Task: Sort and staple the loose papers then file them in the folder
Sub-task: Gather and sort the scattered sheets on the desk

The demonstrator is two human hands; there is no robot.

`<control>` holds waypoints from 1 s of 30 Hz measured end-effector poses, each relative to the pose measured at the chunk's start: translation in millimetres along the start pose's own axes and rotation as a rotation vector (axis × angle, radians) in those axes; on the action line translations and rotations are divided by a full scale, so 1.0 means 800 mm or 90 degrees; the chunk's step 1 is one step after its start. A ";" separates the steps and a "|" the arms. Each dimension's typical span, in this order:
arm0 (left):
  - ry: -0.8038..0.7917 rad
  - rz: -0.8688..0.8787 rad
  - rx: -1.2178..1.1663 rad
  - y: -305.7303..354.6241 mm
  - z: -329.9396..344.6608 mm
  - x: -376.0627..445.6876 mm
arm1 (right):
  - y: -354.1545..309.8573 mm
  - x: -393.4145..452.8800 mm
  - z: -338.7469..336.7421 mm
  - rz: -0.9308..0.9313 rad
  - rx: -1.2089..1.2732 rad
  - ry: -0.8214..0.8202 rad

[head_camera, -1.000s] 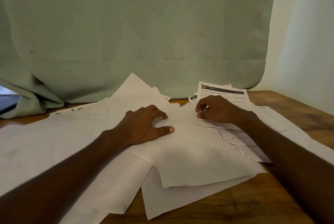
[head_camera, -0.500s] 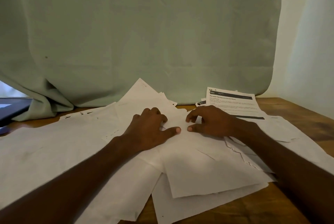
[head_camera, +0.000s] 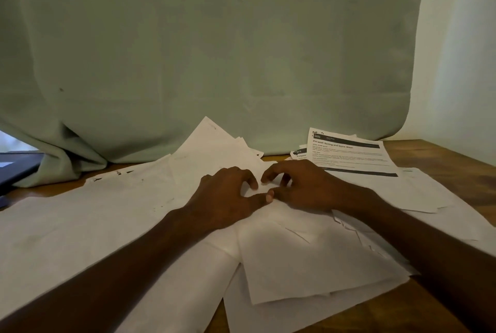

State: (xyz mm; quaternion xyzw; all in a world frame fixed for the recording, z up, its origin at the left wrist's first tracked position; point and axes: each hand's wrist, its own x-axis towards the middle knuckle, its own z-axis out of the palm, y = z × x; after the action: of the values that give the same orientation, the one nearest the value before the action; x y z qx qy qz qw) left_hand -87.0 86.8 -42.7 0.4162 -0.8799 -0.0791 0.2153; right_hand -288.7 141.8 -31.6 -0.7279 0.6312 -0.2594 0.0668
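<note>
Pale green cloth [head_camera: 214, 50] is hung as a backdrop behind a brown wooden table [head_camera: 461, 160], and a white wall [head_camera: 461, 64] is seen at the right. At the far left edge, part of a dark flat object [head_camera: 16, 168] is visible beneath the cloth; what it is cannot be told.

Loose papers [head_camera: 80, 225] are spread in overlapping layers over most of the table, largely blank side up. One printed sheet [head_camera: 349, 154] with a black header bar is laid face up at the back right, on top of further printed sheets.

Both hands are placed on the papers at the middle of the pile. The left hand [head_camera: 225, 198] is rested palm down with its fingers curled and its thumb extended toward the right. The right hand [head_camera: 303, 187] is positioned just beside it, fingers curled downward onto the paper. The two thumb tips are touching or very nearly touching. Whether a sheet is pinched by either hand cannot be told; the fingertips are seen only in contact with the top sheet.
</note>
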 end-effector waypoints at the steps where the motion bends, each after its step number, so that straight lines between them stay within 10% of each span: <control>1: -0.012 0.001 0.011 0.002 0.003 -0.001 | 0.001 0.000 0.000 0.001 0.028 0.010; 30: 0.011 -0.193 0.037 -0.045 -0.013 0.016 | 0.033 0.002 -0.005 0.062 -0.030 0.076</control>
State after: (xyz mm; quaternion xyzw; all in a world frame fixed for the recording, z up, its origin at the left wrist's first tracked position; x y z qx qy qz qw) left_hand -64.2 54.4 -40.6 0.5507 -0.8072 -0.0816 0.1964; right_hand -313.5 136.1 -39.2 -0.6807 0.6750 -0.2835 0.0244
